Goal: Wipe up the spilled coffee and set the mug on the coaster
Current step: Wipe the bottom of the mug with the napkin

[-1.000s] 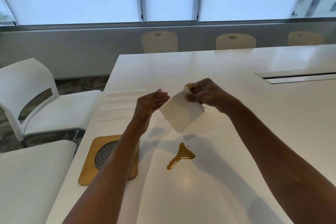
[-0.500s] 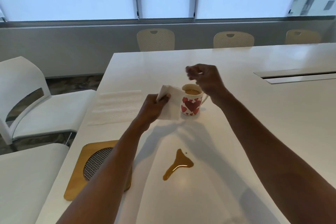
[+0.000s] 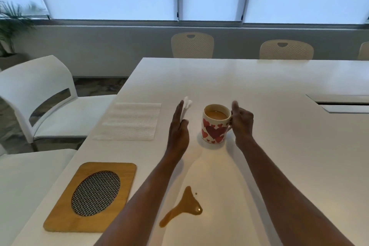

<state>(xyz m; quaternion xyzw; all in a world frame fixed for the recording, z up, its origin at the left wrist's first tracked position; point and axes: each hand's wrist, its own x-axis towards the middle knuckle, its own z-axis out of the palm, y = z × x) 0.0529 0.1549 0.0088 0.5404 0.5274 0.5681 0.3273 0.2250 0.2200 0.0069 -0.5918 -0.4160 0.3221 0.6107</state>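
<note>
A mug (image 3: pixel 214 126) standing on the table (image 3: pixel 279 146) is gripped at its handle by the curled fingers of the right hand (image 3: pixel 242 121), while a paper towel (image 3: pixel 187 105) is pinched flat by the left hand (image 3: pixel 178 130), with spilled coffee (image 3: pixel 184 206) and coaster (image 3: pixel 90 191) seen nearer.

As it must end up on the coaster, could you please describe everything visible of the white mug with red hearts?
The white glazed mug with red hearts looks ceramic and stands upright on the white table, beyond the spill. It holds light brown coffee, short of the rim. Its handle points right, where the right hand curls its fingers round it, thumb raised. Nothing else touches it.
</note>
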